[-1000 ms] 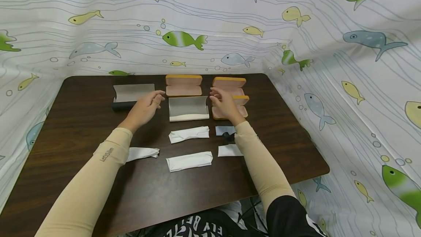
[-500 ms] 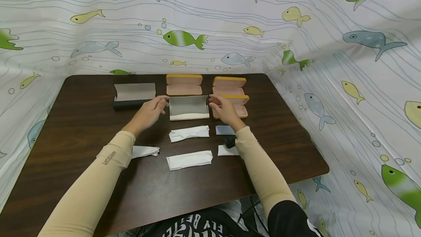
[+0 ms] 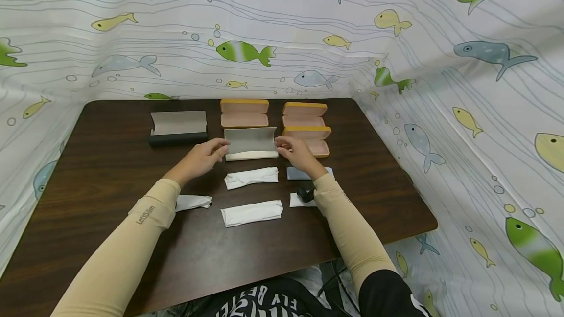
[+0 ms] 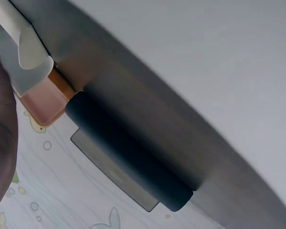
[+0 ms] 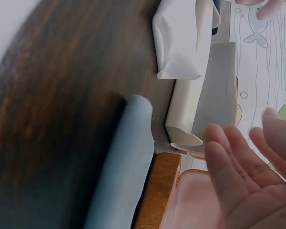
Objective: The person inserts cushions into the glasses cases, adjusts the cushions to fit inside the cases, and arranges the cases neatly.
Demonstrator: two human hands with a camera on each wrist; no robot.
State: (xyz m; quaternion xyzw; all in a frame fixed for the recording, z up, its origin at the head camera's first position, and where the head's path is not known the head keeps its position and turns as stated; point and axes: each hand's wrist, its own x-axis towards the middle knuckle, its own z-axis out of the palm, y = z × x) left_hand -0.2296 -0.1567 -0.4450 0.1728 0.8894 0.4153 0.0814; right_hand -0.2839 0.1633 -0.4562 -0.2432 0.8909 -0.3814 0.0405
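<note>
In the head view, the unfolded white case (image 3: 250,141) sits on the desk (image 3: 198,253) between left hand (image 3: 198,161) and right hand (image 3: 300,153), fingers loosely bent. Left wrist: hand cropped beside it. Right wrist: fingers relaxed near its end; contact unclear.

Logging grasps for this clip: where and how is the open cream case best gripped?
Probably by its two short ends, left hand from the left, right hand from the right: the cream case lies lengthwise between them, lid raised.
</note>
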